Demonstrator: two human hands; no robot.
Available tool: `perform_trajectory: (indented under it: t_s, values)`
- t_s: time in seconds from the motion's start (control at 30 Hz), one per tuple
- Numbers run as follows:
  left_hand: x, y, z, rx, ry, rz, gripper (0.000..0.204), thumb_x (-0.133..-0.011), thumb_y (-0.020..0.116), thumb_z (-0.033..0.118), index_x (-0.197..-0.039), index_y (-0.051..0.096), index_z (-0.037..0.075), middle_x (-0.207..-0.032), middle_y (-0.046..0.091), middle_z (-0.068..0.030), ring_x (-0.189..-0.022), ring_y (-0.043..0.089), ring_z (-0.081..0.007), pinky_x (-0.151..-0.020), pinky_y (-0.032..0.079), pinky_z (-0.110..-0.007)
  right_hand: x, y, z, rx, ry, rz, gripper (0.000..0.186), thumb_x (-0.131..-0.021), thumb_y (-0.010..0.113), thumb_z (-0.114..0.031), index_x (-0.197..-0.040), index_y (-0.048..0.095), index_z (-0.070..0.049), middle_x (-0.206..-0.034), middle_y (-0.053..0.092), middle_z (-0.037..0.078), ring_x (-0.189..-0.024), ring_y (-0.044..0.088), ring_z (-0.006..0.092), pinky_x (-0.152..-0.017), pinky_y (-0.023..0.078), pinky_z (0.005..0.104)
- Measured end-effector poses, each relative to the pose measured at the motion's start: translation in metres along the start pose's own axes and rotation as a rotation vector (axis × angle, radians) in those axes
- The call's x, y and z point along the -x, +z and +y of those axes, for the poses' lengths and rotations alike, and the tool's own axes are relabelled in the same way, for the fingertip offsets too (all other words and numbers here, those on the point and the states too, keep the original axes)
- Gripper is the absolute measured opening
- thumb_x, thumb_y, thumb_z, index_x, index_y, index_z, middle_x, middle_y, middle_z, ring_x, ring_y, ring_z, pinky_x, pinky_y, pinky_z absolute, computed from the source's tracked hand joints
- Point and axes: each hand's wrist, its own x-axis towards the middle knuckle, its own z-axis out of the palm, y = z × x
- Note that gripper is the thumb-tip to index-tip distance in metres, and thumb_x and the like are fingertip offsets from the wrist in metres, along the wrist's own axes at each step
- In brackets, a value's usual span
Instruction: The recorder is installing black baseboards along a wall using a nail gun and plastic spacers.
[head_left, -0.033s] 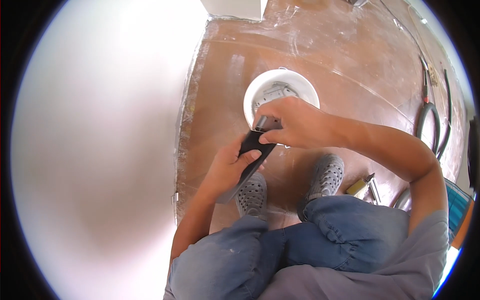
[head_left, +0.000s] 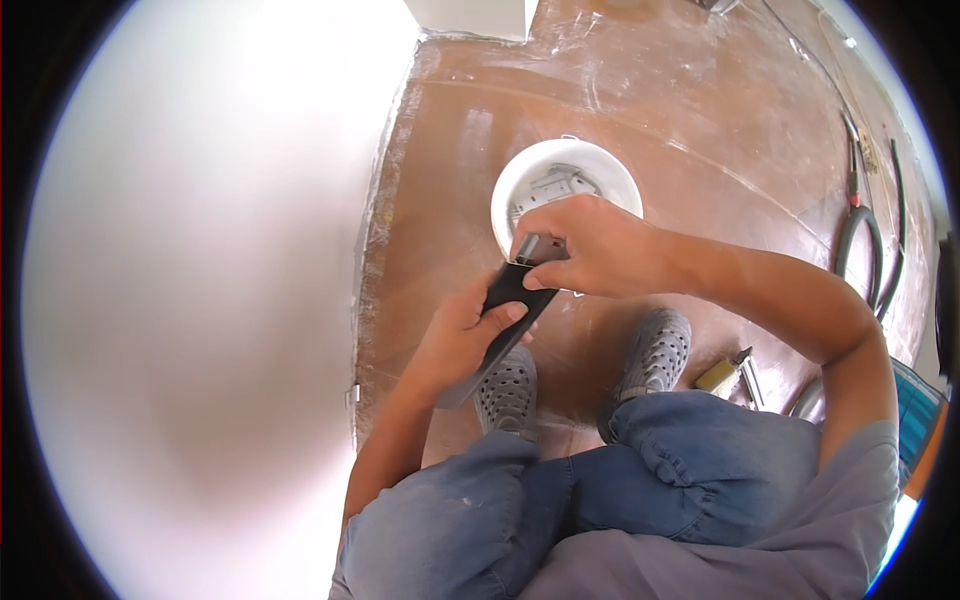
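Observation:
My left hand [head_left: 462, 335] grips a long, flat dark tool [head_left: 508, 312] that slants up to the right. Its upper end is pinched by the fingertips of my right hand [head_left: 580, 245], where a small grey piece shows. Both hands hover just in front of a white bucket [head_left: 520, 180] standing on the brown floor; pale metal parts lie inside it. My grey perforated shoes [head_left: 655, 350] and blue jeans are below the hands.
A bright white wall [head_left: 200, 300] fills the left half. A white box [head_left: 470, 15] stands at the top edge. Dark hoses and red-handled pliers [head_left: 855, 185] lie at the right, and a small yellow tool [head_left: 722, 372] by my right foot.

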Motion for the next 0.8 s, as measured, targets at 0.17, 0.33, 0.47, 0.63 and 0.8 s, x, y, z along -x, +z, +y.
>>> perform_trajectory:
  t_s: [0.17, 0.33, 0.47, 0.63, 0.8]
  values:
    - [0.003, 0.001, -0.001, -0.129, -0.02, 0.009, 0.035, -0.104, 0.06, 0.017, -0.133, 0.055, -0.001, -0.103, 0.071, -0.0093, -0.088, 0.071, -0.0167, -0.083, 0.057, -0.033, -0.006, -0.002, 0.005, -0.093, -0.006, -0.13, 0.025, -0.088, 0.074, -0.016, -0.106, 0.068, 0.0, -0.097, 0.072, 0.017, -0.094, 0.07, 0.0289, -0.084, 0.052, 0.0394]
    - [0.005, 0.002, 0.007, -0.259, 0.044, 0.167, 0.029, -0.104, 0.061, 0.015, -0.126, 0.057, -0.002, -0.095, 0.073, -0.0095, -0.084, 0.072, -0.0167, -0.079, 0.057, -0.031, -0.015, 0.009, 0.003, -0.033, -0.057, -0.054, 0.023, -0.092, 0.07, -0.018, -0.107, 0.066, -0.001, -0.1, 0.072, 0.019, -0.096, 0.069, 0.0341, -0.086, 0.051, 0.0414]
    - [0.006, 0.002, 0.011, -0.289, 0.1, 0.221, 0.026, -0.104, 0.061, 0.014, -0.123, 0.057, -0.003, -0.095, 0.072, -0.0103, -0.084, 0.073, -0.018, -0.076, 0.058, -0.031, -0.018, 0.008, -0.009, -0.017, -0.033, -0.023, 0.026, -0.092, 0.07, -0.022, -0.108, 0.066, -0.002, -0.099, 0.072, 0.02, -0.095, 0.07, 0.0355, -0.086, 0.052, 0.0427]
    - [0.001, 0.0, 0.004, -0.175, 0.101, 0.166, 0.027, -0.104, 0.06, 0.012, -0.126, 0.055, -0.003, -0.097, 0.071, -0.0114, -0.085, 0.072, -0.0185, -0.078, 0.059, -0.031, -0.016, 0.005, -0.006, -0.026, -0.051, 0.011, 0.027, -0.09, 0.072, -0.022, -0.107, 0.067, -0.002, -0.097, 0.073, 0.02, -0.093, 0.07, 0.0358, -0.085, 0.052, 0.0435]
    - [0.006, -0.004, 0.002, -0.167, 0.082, 0.087, 0.029, -0.103, 0.059, 0.01, -0.128, 0.053, -0.004, -0.098, 0.071, -0.0115, -0.087, 0.071, -0.0179, -0.078, 0.059, -0.032, -0.014, 0.003, -0.009, -0.02, -0.148, -0.05, 0.027, -0.088, 0.073, -0.02, -0.108, 0.069, -0.002, -0.095, 0.073, 0.02, -0.091, 0.071, 0.0356, -0.082, 0.053, 0.0433]
